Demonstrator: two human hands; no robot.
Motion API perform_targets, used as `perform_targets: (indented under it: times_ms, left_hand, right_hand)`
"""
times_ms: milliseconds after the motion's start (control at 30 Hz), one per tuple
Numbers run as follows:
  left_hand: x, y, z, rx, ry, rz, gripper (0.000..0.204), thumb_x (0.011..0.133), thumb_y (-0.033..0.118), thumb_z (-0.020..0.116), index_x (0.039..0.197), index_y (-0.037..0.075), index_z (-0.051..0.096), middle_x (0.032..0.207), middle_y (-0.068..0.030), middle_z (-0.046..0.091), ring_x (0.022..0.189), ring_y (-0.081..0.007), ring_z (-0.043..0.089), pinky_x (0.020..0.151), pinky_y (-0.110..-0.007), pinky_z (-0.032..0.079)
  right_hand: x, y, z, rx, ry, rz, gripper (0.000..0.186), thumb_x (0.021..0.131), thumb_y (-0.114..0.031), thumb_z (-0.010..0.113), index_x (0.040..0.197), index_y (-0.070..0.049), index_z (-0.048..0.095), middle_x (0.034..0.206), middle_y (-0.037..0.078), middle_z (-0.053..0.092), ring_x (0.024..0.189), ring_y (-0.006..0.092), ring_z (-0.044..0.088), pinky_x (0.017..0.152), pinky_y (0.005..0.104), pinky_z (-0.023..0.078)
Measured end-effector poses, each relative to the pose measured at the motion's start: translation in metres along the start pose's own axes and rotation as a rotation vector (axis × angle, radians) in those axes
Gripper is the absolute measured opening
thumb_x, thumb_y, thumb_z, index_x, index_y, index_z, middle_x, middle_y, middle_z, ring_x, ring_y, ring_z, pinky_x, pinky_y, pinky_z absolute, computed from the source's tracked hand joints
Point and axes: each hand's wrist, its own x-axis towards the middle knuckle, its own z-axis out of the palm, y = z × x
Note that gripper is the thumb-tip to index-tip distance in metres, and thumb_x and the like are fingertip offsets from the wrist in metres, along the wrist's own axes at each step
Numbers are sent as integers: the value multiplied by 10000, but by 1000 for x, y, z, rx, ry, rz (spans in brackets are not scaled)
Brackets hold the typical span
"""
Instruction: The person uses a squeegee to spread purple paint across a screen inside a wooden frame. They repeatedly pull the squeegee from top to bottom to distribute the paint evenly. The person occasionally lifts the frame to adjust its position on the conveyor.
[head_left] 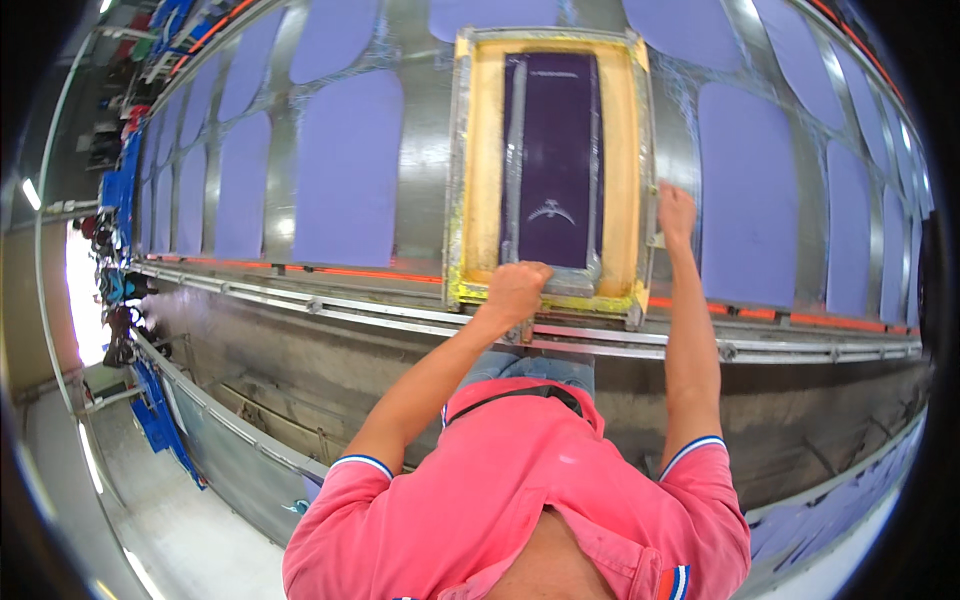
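Observation:
A screen printing frame (459, 180) lies on the long table in front of me, its yellowish mesh surrounding a dark purple panel (553, 150) with a pale curved mark near its lower end. My left hand (518, 292) is closed over the frame's near rail, left of its middle. Just outside the right rail, my right hand (677, 212) is curled into a fist close to the frame's edge; whatever lies inside its fingers is hidden. Flat lilac fabric pieces (348, 170) lie on both sides of the frame, one (748, 190) just right of my right hand.
A metal rail (400, 312) runs along the table's near edge, beside an orange-red strip (350, 273). Behind me stands another long table (230, 440) with a lower floor between. Blue items (155, 415) and people in the distance are at the left.

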Motion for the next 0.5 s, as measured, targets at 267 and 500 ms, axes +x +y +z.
perform_targets:
  times_ms: [267,500]
  left_hand:
    - [-44,-24,-45,-204,192,-18,340,711,23,630,1035,81,715,1013,-112,733,921,-322,704,744,-431,560]
    - [-130,-185,-116,6,101,-116,387,724,12,613,1075,114,739,1048,-106,744,935,-307,715,764,-425,565]
  right_hand:
    - [-30,-119,-35,421,67,92,526,975,-350,600,600,5,497,555,32,418,570,135,353,529,393,295]
    - [-123,-247,95,583,158,-27,448,983,-303,618,643,-19,555,581,-12,420,592,111,361,524,364,299]
